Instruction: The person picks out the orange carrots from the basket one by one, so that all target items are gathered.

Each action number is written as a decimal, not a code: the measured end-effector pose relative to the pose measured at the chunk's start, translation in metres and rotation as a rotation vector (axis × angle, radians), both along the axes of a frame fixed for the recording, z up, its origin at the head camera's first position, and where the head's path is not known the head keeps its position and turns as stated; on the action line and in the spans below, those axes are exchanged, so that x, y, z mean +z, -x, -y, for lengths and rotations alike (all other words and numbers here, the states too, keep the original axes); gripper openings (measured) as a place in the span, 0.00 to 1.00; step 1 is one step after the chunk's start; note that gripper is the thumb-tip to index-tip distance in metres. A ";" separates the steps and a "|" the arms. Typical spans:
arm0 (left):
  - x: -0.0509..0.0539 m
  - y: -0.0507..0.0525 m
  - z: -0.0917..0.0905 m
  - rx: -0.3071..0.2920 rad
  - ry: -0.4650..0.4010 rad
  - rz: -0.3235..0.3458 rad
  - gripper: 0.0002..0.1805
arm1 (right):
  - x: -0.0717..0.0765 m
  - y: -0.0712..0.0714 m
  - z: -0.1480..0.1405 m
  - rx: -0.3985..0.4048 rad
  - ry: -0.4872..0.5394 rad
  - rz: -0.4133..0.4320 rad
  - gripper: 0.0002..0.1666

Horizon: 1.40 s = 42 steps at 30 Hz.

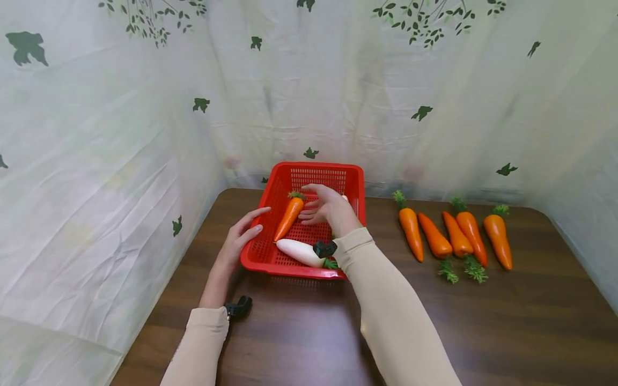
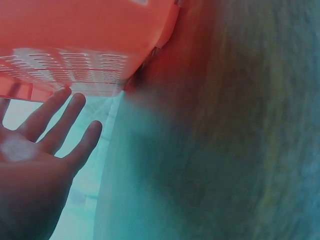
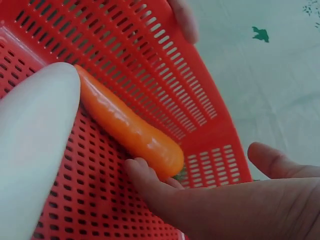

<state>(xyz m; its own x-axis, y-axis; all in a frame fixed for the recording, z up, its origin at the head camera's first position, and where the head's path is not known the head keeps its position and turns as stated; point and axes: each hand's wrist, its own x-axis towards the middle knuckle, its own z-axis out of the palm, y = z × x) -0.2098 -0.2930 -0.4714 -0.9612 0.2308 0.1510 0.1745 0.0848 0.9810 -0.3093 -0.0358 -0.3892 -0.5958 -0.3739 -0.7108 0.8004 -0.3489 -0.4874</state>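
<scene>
A red plastic basket (image 1: 313, 273) with slotted walls sits on the table. Inside it, an orange carrot (image 1: 289, 217) with a green top lies along the left wall, and a white radish (image 1: 300, 252) lies near the front. My right hand (image 1: 330, 209) reaches into the basket just right of the carrot; in the right wrist view its fingers (image 3: 145, 182) are beside the carrot's thick end, thumb spread apart. The left hand (image 1: 236, 238) is at the basket's left rim, its fingers (image 2: 61, 122) extended and spread. Something pale behind the right hand is mostly hidden.
Several carrots (image 1: 410, 234) with green tops lie in a row to the right of the basket on the brown wooden table (image 1: 299, 327). Leaf-printed cloth (image 1: 318, 96) hangs behind the table and along its sides.
</scene>
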 end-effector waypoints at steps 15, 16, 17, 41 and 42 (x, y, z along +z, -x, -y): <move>-0.003 -0.001 0.000 -0.006 -0.008 -0.006 0.28 | -0.011 0.002 0.021 0.079 -0.047 -0.006 0.46; -0.003 -0.001 0.000 -0.005 -0.009 -0.006 0.27 | -0.011 0.002 0.022 0.083 -0.048 -0.013 0.46; -0.003 -0.001 0.000 -0.004 -0.006 -0.006 0.27 | -0.011 0.001 0.023 0.086 -0.047 -0.018 0.45; -0.002 0.002 0.002 0.006 0.012 -0.020 0.26 | -0.016 -0.005 0.052 0.133 -0.114 -0.247 0.52; -0.002 0.002 0.002 0.008 0.013 -0.017 0.27 | -0.016 -0.005 0.052 0.134 -0.119 -0.255 0.55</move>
<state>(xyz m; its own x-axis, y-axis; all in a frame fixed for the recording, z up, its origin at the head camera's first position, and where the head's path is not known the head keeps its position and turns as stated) -0.2121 -0.2954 -0.4737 -0.9603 0.2252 0.1645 0.1905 0.0989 0.9767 -0.3039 -0.0874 -0.4052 -0.7117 -0.3846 -0.5878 0.6819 -0.1772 -0.7097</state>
